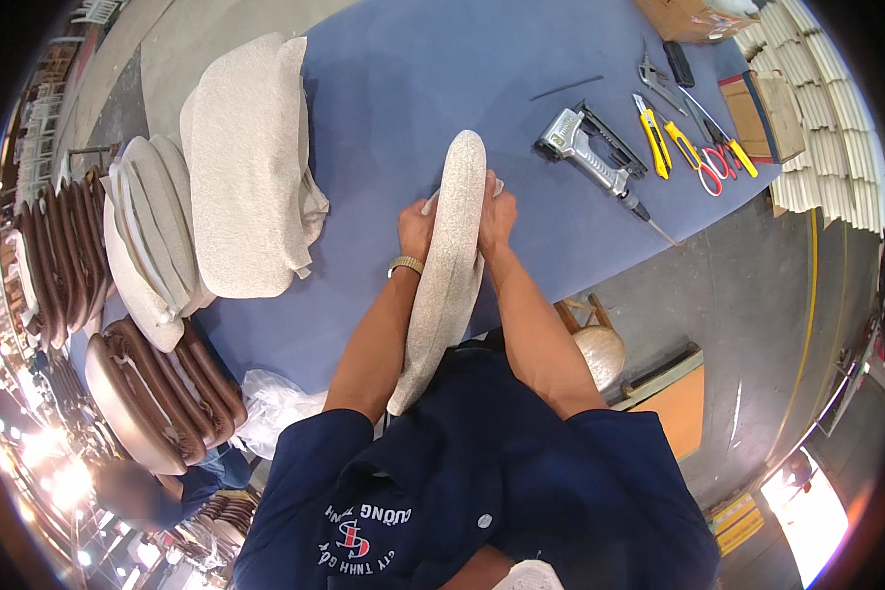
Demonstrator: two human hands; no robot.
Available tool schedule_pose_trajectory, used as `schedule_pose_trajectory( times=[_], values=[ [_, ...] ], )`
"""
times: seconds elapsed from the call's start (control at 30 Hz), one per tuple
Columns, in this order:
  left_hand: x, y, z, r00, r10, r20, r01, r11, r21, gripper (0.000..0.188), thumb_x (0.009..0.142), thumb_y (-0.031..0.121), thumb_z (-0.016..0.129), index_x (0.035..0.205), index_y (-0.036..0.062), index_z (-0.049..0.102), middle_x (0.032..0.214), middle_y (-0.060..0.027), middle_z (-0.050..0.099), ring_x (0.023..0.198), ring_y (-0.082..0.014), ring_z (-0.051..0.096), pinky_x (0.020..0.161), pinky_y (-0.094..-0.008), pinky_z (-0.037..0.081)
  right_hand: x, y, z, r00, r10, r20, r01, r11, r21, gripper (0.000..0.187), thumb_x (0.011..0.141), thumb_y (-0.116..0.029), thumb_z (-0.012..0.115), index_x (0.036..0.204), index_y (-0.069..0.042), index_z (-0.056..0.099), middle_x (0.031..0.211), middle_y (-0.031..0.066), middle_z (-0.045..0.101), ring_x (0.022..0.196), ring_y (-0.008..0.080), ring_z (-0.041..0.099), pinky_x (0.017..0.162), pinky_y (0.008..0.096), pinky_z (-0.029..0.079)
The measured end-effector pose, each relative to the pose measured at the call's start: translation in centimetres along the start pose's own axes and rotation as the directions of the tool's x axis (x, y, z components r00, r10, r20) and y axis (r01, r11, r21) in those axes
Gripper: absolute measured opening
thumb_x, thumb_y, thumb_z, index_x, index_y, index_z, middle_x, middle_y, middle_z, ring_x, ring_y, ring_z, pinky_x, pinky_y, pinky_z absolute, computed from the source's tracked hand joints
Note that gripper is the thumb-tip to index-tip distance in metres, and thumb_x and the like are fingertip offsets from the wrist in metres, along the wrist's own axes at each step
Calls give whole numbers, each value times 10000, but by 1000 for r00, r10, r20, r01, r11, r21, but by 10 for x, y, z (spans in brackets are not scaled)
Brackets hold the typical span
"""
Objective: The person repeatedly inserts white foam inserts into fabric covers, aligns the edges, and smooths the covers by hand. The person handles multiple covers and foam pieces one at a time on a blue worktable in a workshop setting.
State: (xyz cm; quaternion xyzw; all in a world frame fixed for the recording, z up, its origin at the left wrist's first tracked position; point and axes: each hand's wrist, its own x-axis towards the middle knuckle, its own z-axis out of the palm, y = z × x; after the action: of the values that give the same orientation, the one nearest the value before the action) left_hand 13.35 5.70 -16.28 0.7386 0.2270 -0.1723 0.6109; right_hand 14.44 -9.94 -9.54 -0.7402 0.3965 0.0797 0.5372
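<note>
Gripping with the fingers of the left hand (415, 232) and the right hand (499, 218), on opposite sides, a long beige fabric-covered cushion (450, 236); some fingertips hidden from view. Set on edge between both forearms, from over the blue table (393, 108) back to the chest. To the left, larger pale cushions (246, 167). To the right, a silver-and-black air stapler (592, 157) near a yellow cutter (653, 140).

Workshop interior: a blue-topped table (393, 98) stands on a grey floor (757, 295), along which a yellow line (808, 334) runs at right. Beside the table's near edge stands a round-seated stool (600, 354). Bright lamps (69, 482) glow at lower left; strong light fills an opening (806, 511) at lower right.
</note>
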Motion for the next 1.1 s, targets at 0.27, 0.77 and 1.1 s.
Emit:
schedule_pose_trajectory(
  times=[0.27,0.77,1.1],
  values=[
    [-9,66,-8,982,-155,104,159,987,-26,445,948,449,712,870,12,725,730,-104,708,667,-187,648,652,-378,521,-2,-8,-3,999,27,-17,-27,1000,-12,761,996,-586,502,1013,150,696,1028,383,685,1018,518,679,911,531,510],
    [-9,73,7,978,192,-80,-108,797,594,338,989,480,618,1066,156,674,823,-177,740,799,-397,714,721,-495,533,-17,-8,-1,999,23,-41,-19,996,87,726,1006,-554,514,988,146,704,965,380,690,971,513,692,854,530,518],
    [-68,56,-30,994,-32,108,16,990,141,675,959,471,700,1356,-63,587,1231,-215,690,1038,-246,689,927,-377,540,17,58,1,966,-253,46,204,864,461,678,994,-566,541,937,82,732,844,251,735,820,323,732,752,465,533]
  ],
)
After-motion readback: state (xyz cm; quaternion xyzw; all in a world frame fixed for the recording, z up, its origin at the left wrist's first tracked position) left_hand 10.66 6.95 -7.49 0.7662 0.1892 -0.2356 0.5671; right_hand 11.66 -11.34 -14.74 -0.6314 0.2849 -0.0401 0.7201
